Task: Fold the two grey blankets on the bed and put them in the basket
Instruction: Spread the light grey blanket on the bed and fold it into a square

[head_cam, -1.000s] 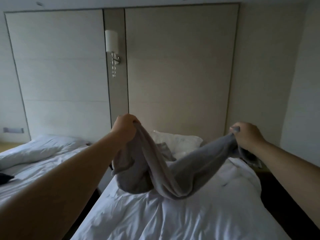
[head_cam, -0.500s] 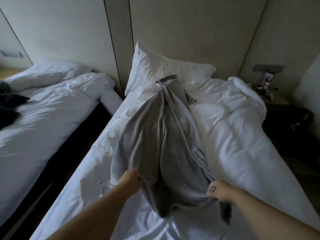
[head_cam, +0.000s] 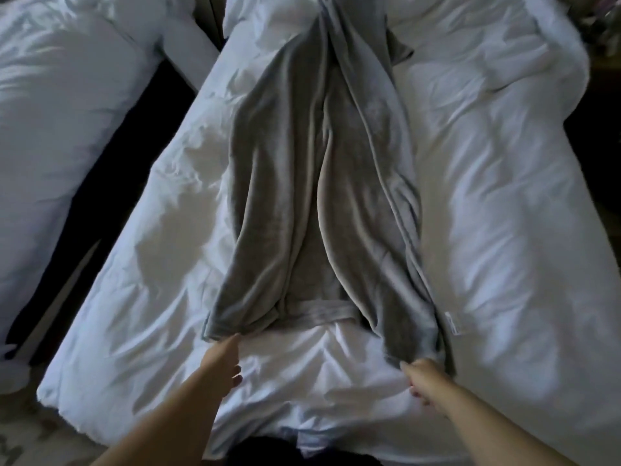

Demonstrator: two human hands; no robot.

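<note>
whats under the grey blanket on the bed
The grey blanket lies bunched lengthwise on the white duvet, which shows on both sides of it. Whether anything else lies beneath its folds is covered and cannot be told.

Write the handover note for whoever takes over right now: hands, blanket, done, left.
Left hand: fingertips at the near left corner of the grey blanket; grip unclear.
Right hand: fingers curled round the near right corner.
Blanket: stretched lengthwise on the white duvet, bunched in long ridges.
Done: laid out; no fold made.
Left: spread it, fold it, put it in the basket. The second blanket and the basket are out of view.
</note>
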